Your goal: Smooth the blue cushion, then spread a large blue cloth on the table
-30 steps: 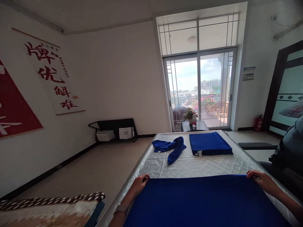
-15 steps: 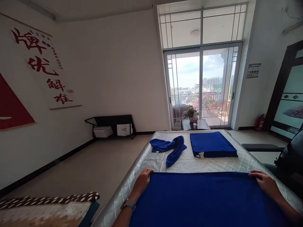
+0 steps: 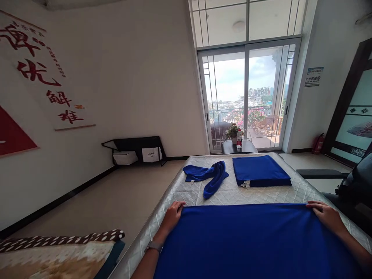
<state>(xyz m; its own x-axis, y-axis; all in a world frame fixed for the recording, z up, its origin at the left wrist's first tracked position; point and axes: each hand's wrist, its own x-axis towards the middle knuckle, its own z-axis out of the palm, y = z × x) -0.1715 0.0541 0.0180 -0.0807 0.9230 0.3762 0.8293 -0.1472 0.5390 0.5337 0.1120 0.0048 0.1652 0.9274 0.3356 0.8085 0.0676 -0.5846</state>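
Note:
A large blue cloth (image 3: 247,240) spreads across the near part of the table, its far edge pulled almost straight between my hands. My left hand (image 3: 173,213) pinches the far left corner, with a watch on that wrist. At the far right corner, my right hand (image 3: 322,214) grips the same edge between thumb and fingers. Beyond the cloth lies a crumpled, twisted blue cloth (image 3: 213,180) with a small white tag. To its right rests a neat stack of folded blue cloths (image 3: 261,170), white tags showing at its front left corner.
The table wears a silvery quilted cover (image 3: 186,193). Behind it stands a small black table (image 3: 247,146) with a plant (image 3: 232,132) and a bottle (image 3: 239,138). A dark chair (image 3: 322,174) is close on the right; a patterned blanket (image 3: 66,257) lies at lower left.
The view has tilted slightly downward in the picture's contents moving up. Both hands keep hold of the cloth's far corners, and its edge looks a little wider to the left.

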